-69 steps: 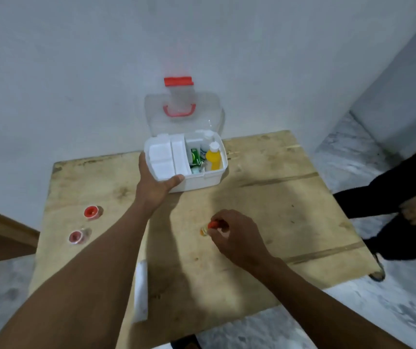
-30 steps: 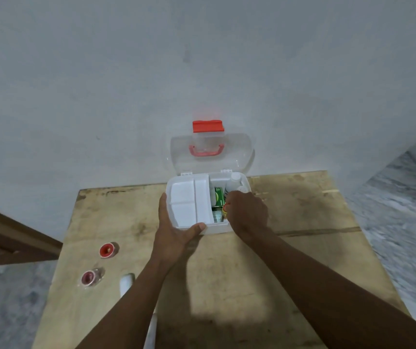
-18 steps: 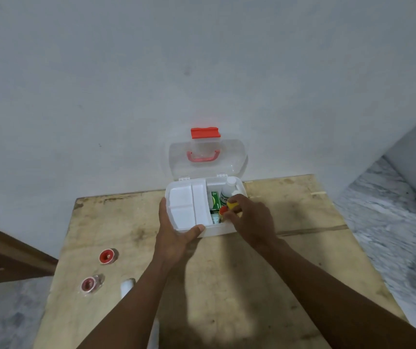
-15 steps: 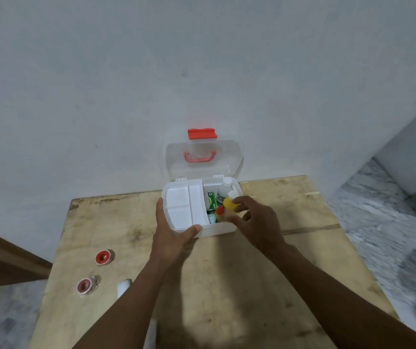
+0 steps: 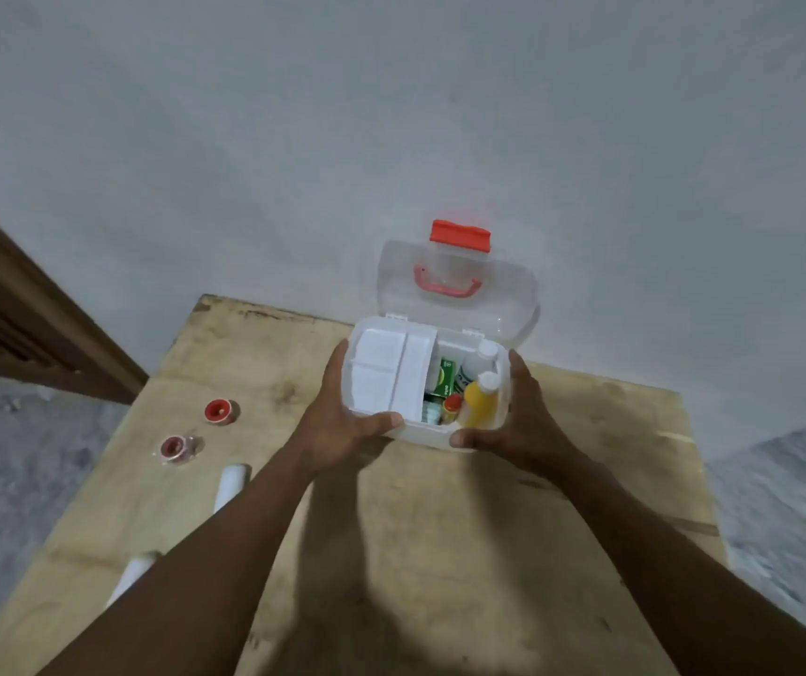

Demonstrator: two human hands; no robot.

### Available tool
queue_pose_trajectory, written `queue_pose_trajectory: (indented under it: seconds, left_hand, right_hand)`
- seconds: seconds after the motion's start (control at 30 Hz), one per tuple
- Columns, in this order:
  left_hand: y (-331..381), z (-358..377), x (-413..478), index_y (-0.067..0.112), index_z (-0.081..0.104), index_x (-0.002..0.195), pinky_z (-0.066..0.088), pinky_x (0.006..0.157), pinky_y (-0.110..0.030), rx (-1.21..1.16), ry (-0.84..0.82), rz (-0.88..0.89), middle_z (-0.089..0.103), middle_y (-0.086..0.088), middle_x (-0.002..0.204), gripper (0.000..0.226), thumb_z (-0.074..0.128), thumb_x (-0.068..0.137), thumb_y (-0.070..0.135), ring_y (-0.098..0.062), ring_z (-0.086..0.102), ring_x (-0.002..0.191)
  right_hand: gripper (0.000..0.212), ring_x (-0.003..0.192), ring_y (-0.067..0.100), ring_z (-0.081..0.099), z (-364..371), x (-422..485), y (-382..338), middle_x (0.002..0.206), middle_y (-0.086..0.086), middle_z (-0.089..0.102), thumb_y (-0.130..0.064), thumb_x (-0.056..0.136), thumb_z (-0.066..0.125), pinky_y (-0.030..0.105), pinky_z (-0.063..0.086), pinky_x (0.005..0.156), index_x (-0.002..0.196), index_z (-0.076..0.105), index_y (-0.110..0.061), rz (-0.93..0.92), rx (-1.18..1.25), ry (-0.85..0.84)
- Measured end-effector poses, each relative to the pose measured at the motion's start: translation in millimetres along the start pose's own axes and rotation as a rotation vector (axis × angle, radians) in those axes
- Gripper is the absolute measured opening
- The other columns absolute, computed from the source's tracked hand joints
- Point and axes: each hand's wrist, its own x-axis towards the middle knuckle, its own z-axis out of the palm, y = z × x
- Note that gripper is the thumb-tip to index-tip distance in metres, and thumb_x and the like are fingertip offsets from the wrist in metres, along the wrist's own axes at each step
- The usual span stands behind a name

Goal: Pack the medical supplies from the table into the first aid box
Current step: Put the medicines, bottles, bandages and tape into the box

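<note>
The white first aid box (image 5: 415, 434) stands open on the wooden table (image 5: 440, 553), its clear lid (image 5: 508, 290) with a red handle leaning against the wall. My left hand (image 5: 342, 422) grips its left side and my right hand (image 5: 513, 417) grips its right side. Inside the right compartment stand a yellow bottle (image 5: 480, 404), a small red-capped vial (image 5: 452, 407), a white bottle (image 5: 479, 361) and a green packet (image 5: 445, 378). A white tray (image 5: 381, 373) fills the left part.
Two red tape rolls lie on the left of the table, one nearer the wall (image 5: 219, 412), the other (image 5: 176, 447) closer to me. A white tube (image 5: 231, 483) lies below them. A wooden frame (image 5: 25, 304) stands at the far left. Marble floor surrounds the table.
My right hand put the small red-capped vial into the box, let it go and moved to grip the box's right side. My left hand stays on the box.
</note>
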Motion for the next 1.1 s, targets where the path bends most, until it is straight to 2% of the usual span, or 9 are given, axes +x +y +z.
queue_pose_trajectory:
  seconds: [0.13, 0.23, 0.33, 0.4, 0.5, 0.7, 0.8, 0.93, 1.1]
  left_hand:
    - [9.7, 4.5, -1.2, 0.026, 0.033, 0.14, 0.055, 0.091, -0.027, 0.016, 0.006, -0.027, 0.049, 0.008, 0.131, 0.085, 0.085, 0.074, 0.014, -0.002, 0.052, 0.117]
    - [11.5, 6.8, 0.8, 0.023, 0.033, 0.138, 0.055, 0.094, -0.037, 0.055, 0.005, -0.074, 0.049, 0.002, 0.131, 0.086, 0.088, 0.072, 0.021, -0.012, 0.051, 0.121]
    - [13.9, 12.6, -3.6, 0.023, 0.027, 0.147, 0.049, 0.101, -0.049, 0.048, 0.088, -0.197, 0.048, 0.0, 0.141, 0.107, 0.091, 0.062, 0.037, -0.021, 0.048, 0.129]
    - [21.3, 22.8, -11.9, 0.025, 0.01, 0.157, 0.039, 0.111, -0.046, 0.118, 0.208, -0.279, 0.037, -0.001, 0.155, 0.124, 0.089, 0.063, 0.041, -0.025, 0.038, 0.139]
    - [26.1, 45.6, -37.2, 0.022, 0.003, 0.159, 0.036, 0.113, -0.041, 0.185, 0.398, -0.303, 0.03, -0.006, 0.159, 0.117, 0.084, 0.075, 0.035, -0.026, 0.035, 0.142]
    - [0.4, 58.6, -116.5, 0.02, 0.021, 0.156, 0.029, 0.101, -0.023, 0.496, 0.544, -0.316, 0.037, -0.007, 0.154, 0.085, 0.07, 0.089, 0.032, -0.02, 0.038, 0.138]
    - [-15.6, 47.7, -160.4, 0.017, 0.027, 0.154, 0.027, 0.112, -0.032, 0.713, 0.614, -0.327, 0.033, -0.013, 0.155, 0.08, 0.069, 0.088, 0.03, -0.026, 0.03, 0.143]
    - [-29.1, 22.9, -208.5, 0.011, 0.02, 0.156, 0.022, 0.114, -0.054, 0.969, 0.702, -0.491, 0.02, -0.028, 0.156, 0.105, 0.073, 0.076, 0.055, -0.043, 0.019, 0.145]
    - [-40.4, -14.5, -232.7, 0.017, -0.014, 0.155, -0.002, 0.118, -0.054, 0.818, 0.603, -0.824, -0.016, -0.02, 0.161, 0.148, 0.066, 0.052, 0.085, -0.037, -0.014, 0.149]
  right_hand:
    - [0.142, 0.133, 0.021, 0.044, 13.3, 17.3, 20.1, 0.147, -0.002, 0.036, -0.065, 0.035, 0.092, 0.05, 0.048, 0.102, 0.147, 0.011, -0.032, 0.012, 0.04, -0.033]
    - [0.142, 0.13, 0.023, 0.046, 16.8, 17.2, 24.8, 0.147, 0.001, 0.036, -0.066, 0.036, 0.09, 0.049, 0.05, 0.1, 0.146, 0.007, -0.034, -0.006, 0.067, -0.02]
    - [0.14, 0.129, 0.023, 0.048, 16.1, 17.3, 27.9, 0.146, 0.001, 0.036, -0.067, 0.036, 0.09, 0.049, 0.05, 0.099, 0.146, 0.01, -0.035, -0.014, 0.095, -0.005]
    - [0.139, 0.129, 0.022, 0.048, 14.8, 16.2, 27.4, 0.146, 0.0, 0.036, -0.066, 0.035, 0.09, 0.05, 0.049, 0.101, 0.145, 0.011, -0.036, -0.017, 0.111, -0.007]
    - [0.135, 0.132, 0.022, 0.045, 14.1, 13.7, 25.1, 0.147, -0.001, 0.035, -0.062, 0.037, 0.091, 0.05, 0.044, 0.106, 0.144, 0.012, -0.038, -0.032, 0.119, -0.003]
    - [0.126, 0.138, 0.027, 0.033, 13.5, 9.2, 19.7, 0.153, -0.001, 0.025, -0.054, 0.048, 0.091, 0.054, 0.036, 0.11, 0.14, 0.005, -0.05, -0.03, 0.109, -0.031]
    - [0.126, 0.132, 0.029, 0.039, 11.9, 5.5, 14.9, 0.149, 0.001, 0.032, -0.057, 0.043, 0.09, 0.054, 0.04, 0.106, 0.138, 0.007, -0.048, -0.025, 0.121, -0.032]
    - [0.124, 0.134, 0.029, 0.038, 11.8, 5.3, 14.0, 0.15, 0.001, 0.029, -0.049, 0.052, 0.091, 0.051, 0.038, 0.108, 0.142, 0.006, -0.043, -0.023, 0.112, -0.042]
    - [0.122, 0.136, 0.028, 0.035, 12.9, 6.2, 13.1, 0.154, 0.003, 0.025, -0.039, 0.062, 0.089, 0.043, 0.036, 0.106, 0.147, 0.001, -0.038, -0.009, 0.092, -0.053]
